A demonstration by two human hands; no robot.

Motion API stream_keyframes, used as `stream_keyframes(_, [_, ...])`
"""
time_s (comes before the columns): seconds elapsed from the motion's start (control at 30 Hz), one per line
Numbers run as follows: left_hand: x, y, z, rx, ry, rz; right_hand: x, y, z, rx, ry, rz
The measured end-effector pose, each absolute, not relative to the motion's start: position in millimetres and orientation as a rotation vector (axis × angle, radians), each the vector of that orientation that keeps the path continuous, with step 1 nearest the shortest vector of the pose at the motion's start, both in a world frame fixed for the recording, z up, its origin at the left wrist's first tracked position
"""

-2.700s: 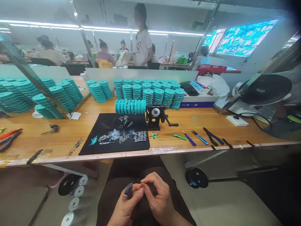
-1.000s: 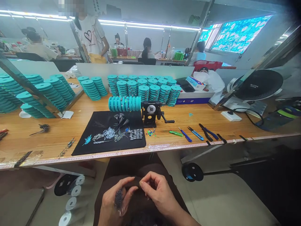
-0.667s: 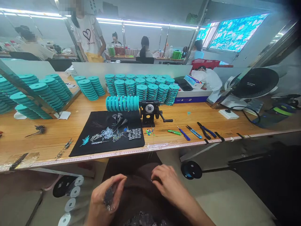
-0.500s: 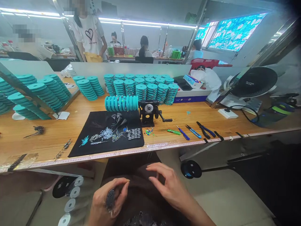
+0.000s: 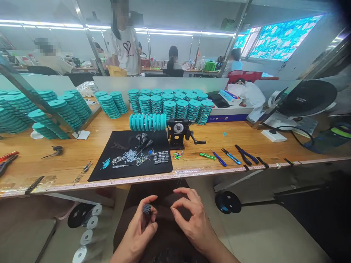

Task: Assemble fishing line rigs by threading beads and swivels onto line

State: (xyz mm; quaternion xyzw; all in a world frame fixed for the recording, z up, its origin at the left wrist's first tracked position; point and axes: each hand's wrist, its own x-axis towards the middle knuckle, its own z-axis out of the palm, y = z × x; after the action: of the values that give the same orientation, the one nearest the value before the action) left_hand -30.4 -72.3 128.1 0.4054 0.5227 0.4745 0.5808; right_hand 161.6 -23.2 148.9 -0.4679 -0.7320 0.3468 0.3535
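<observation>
My left hand (image 5: 141, 223) is above my lap, its curled fingers round a bundle of small dark bead-like pieces (image 5: 147, 209). The thumb and forefinger of that hand stand apart. To its right, my right hand (image 5: 192, 215) brings thumb and forefinger together in a pinch; what is between the tips is too fine to make out. A thin line (image 5: 180, 180) hangs over the table edge just above the right hand. Beyond it stands a black hand-cranked winder (image 5: 178, 131) carrying a row of teal spools (image 5: 148, 122).
A black mat (image 5: 105, 166) bears small tackle parts, with coloured beads (image 5: 177, 155) beside it. Pliers (image 5: 246, 155), blue snips (image 5: 231, 156) and a green-handled tool (image 5: 207, 156) lie rightward. Stacked teal spools (image 5: 181, 109) line the back. A fan (image 5: 307, 98) stands right. Other people work beyond.
The view has swung left. My left thumb and forefinger have parted, and the dark bundle has turned end-on. My right thumb and forefinger have closed into a pinch.
</observation>
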Motion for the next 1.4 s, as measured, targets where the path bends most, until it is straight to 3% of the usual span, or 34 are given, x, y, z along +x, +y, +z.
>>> stream_keyframes(0.2, [-28, -76, 119, 0.914, 1.219, 0.995, 153, -28, 143, -1.212, -1.609, 1.359])
stream_keyframes(0.47, [-27, -81, 125, 0.954, 1.386, 1.084, 137, -36, 143, -1.279, -1.849, 1.161])
stream_keyframes(0.9, [-21, -80, 141, 0.931, 1.393, 1.093, 144, -33, 124, -1.248, -1.855, 1.205])
stream_keyframes(1.2, [-23, -79, 138, 1.002, 1.435, 1.044, 144, -31, 128, -1.085, -1.550, 1.574])
stream_keyframes(1.4, [-23, -78, 135, 1.010, 1.411, 0.988, 144, -31, 130, -1.084, -1.562, 1.547])
